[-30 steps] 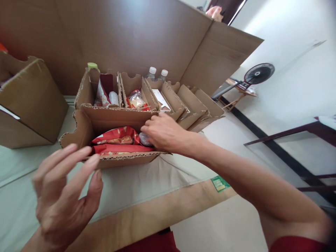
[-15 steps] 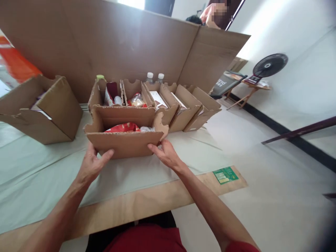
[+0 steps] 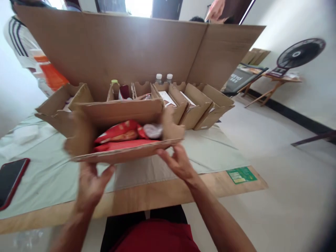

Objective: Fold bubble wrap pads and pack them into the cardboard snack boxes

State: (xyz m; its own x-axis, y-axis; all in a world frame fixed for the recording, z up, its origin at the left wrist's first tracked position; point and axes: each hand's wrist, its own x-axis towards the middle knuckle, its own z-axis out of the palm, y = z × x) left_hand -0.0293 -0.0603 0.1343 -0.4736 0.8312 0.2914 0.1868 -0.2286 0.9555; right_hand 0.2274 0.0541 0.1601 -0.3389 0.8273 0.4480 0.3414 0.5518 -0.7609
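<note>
Cardboard tray [image 3: 123, 154] sits at centre frame, lifted off the pale table cover [image 3: 47, 171] and tilted toward me; red snack packets [image 3: 119, 134] and a clear-wrapped item [image 3: 153, 130] lie inside. My left hand [image 3: 90, 183] cups the underside at lower left, fingers spread. My right hand [image 3: 178, 164] pinches the near right corner. Risk, as I judge it: the tilt may spill the packets over the near wall. Partitioned boxes [image 3: 183, 105] stand behind; a phone [image 3: 12, 180] lies at far left.
</note>
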